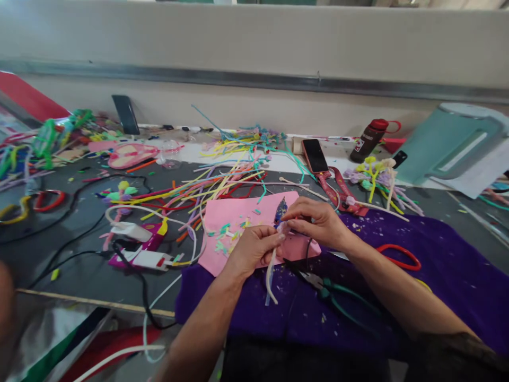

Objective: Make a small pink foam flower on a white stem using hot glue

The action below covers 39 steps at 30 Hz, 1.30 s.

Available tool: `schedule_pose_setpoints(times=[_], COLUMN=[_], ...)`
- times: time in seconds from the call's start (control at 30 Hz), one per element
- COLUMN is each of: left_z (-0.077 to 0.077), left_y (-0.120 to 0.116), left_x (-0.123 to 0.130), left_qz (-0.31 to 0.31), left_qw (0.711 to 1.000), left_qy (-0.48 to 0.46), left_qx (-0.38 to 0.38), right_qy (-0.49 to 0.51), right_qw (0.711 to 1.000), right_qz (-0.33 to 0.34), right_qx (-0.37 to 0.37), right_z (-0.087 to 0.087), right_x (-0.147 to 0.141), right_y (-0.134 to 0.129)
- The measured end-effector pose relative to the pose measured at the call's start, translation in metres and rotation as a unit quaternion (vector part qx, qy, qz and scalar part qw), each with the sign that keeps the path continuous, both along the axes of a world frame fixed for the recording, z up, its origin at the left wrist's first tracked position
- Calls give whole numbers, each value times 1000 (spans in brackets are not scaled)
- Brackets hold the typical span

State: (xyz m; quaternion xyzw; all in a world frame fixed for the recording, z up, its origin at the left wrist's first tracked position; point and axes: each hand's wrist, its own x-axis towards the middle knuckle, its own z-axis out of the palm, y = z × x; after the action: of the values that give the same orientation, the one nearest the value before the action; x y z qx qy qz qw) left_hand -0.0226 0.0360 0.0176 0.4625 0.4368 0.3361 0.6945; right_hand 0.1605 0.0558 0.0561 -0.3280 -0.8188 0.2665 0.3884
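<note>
Pale pipe cleaner (272, 286) hangs below the two hands, over the near edge of a pink sheet (217, 215) and the purple cloth (417, 233). Its upper end runs into a small whitish clump (283, 228), largely covered by the fingers, so its shape is hard to make out. A thin bluish strip dangles next to it, partly behind it.

The left hand (254, 246) has its grip pinched on the clump, thumb against forefinger; its other fingers curl under and are mostly hidden. The right hand (316, 220) comes in from the right, thumb and forefinger closed on the clump's right side; exactly where the tips meet is covered.

Just beyond the fingers sits a dark blue, pointed object (280, 209), half blocked by the right hand and too unclear to name. Small green, yellow and white scraps (225, 233) lie on the sheet's left part.

On the cloth, green-handled pliers (330, 289) lie near the right forearm, their handle ends fading into shadow. A red handle (401, 257) emerges right of that forearm; whatever it belongs to is partly covered.

Farther off on the table (175, 178), loose coloured pipe cleaners (234, 180) overlap too thickly to separate. At the far right, a teal container (461, 143) is partly covered by white paper (469, 172), which the picture's edge cuts off.
</note>
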Motion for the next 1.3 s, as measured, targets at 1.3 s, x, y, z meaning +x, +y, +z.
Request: schedule_pose_setpoints(times=[1.3], left_z=[16], left_y=[6], left_x=[-19], left_qz=[108], left_qw=[982], left_qy=[-156], left_qx=[-12], right_qy=[167], right_qw=[950], right_qz=[-70], right_qx=[-253], right_z=[-19], right_x=[-8], right_y=[6])
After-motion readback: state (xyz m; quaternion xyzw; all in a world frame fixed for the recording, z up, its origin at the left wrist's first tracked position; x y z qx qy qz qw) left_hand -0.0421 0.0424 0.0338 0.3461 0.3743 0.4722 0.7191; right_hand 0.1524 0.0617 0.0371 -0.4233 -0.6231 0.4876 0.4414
